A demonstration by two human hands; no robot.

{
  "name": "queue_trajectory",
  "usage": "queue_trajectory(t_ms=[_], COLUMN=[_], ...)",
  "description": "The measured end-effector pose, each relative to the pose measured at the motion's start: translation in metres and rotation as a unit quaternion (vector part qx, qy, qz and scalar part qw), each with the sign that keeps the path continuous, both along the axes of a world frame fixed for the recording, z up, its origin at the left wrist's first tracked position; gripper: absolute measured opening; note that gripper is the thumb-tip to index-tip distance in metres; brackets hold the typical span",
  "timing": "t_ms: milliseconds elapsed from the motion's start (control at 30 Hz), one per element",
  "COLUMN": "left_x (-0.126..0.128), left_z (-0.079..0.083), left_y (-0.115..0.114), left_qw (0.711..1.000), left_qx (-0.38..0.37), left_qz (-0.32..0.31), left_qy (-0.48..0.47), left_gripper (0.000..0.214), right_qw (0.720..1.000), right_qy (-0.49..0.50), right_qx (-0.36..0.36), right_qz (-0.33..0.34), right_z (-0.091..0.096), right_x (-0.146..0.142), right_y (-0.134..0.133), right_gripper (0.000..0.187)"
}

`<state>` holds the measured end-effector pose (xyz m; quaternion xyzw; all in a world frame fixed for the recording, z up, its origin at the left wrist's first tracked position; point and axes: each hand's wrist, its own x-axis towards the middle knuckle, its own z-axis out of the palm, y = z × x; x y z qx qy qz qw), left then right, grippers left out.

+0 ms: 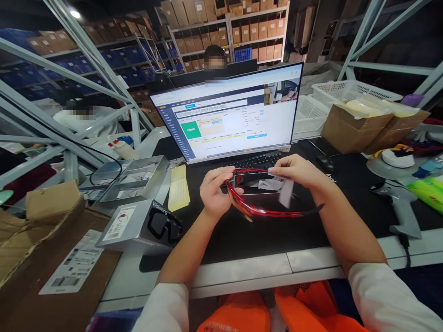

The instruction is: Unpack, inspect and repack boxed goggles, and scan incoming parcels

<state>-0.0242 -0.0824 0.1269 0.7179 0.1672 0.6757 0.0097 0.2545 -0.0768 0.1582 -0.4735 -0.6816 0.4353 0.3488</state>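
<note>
A pair of sunglasses with a shiny red frame is held up over the black desk mat. At the lens end, my left hand is closed around the frame. My right hand is closed, its fingertips pinching a small white piece of wrapping at the far temple. Below those fingers hangs a translucent whitish strip. The near temple stretches right toward my right forearm, ending in a dark tip. Behind the glasses, a thin-edged flat object with whitish material shows partly; its kind cannot be made out.
A monitor and keyboard stand ahead. To the left are a silver sunglasses box, yellow label sheets, a metal tray and a cardboard box. A barcode scanner and cartons sit right.
</note>
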Motion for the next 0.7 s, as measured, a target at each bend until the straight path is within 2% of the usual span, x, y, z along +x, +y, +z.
queue_trajectory(t_ms=[67,133,167,300,367,433,500,567,667,700], left_x=[0.006,0.015,0.02,0.041,0.046,0.046,0.043,0.04,0.038,0.037], left_z=[-0.004,-0.008,-0.011,-0.017,-0.019,-0.02,-0.021,-0.022,-0.023,-0.024], left_y=[0.0,0.0,-0.001,-0.002,0.001,0.007,0.015,0.021,0.023,0.022], left_qw=[0.989,0.949,0.919,0.781,0.717,0.683,0.688,0.712,0.757,0.774], left_qx=[-0.121,-0.253,-0.309,-0.461,-0.507,-0.524,-0.52,-0.51,-0.493,-0.486], left_qz=[-0.066,-0.141,-0.178,-0.277,-0.299,-0.297,-0.27,-0.242,-0.222,-0.215], left_qy=[-0.051,-0.126,-0.169,-0.318,-0.374,-0.414,-0.429,-0.418,-0.366,-0.345], left_gripper=[0.038,0.046,0.051,0.056,0.054,0.051,0.05,0.052,0.056,0.055], right_qw=[0.993,0.979,0.976,0.977,0.979,0.981,0.978,0.977,0.973,0.967], right_qy=[0.034,0.071,0.093,0.199,0.203,0.183,0.17,0.128,-0.025,-0.073], right_qx=[-0.086,-0.154,-0.16,-0.072,-0.028,0.026,0.094,0.156,0.222,0.235], right_qz=[0.069,0.115,0.118,0.035,-0.016,-0.059,-0.079,-0.072,-0.065,-0.065], right_z=[0.002,0.001,-0.002,-0.025,-0.038,-0.044,-0.042,-0.034,-0.021,-0.017], right_x=[-0.001,-0.009,-0.016,-0.057,-0.068,-0.065,-0.052,-0.039,-0.032,-0.033], right_y=[-0.003,-0.006,-0.007,-0.001,0.008,0.015,0.017,0.013,0.0,-0.005], right_gripper=[0.048,0.048,0.048,0.052,0.05,0.04,0.032,0.045,0.03,0.032])
